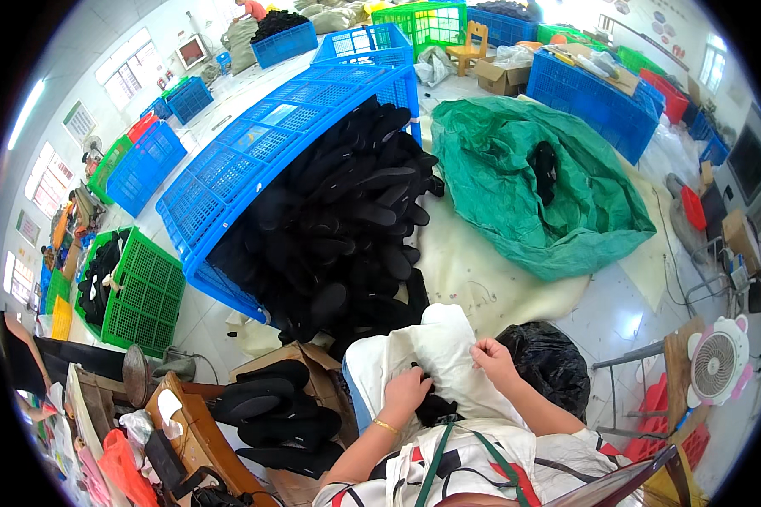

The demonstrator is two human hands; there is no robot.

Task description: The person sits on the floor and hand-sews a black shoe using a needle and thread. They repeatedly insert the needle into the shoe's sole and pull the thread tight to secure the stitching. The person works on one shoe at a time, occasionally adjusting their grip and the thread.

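Fabric [437,410], black, against curled fingers of left hand [406,390] (grip impossible to judge), on white lap cloth [453,342]; right hand [496,365] apart, fingertips narrowly pinched.

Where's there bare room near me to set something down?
Mostly bare: the pale floor sheet between the black pile and the green sheeting; tiles between that sheet, the black bag and the wooden-topped stool. Crowded: left of your left hand, where black pieces heap over a cardboard box.
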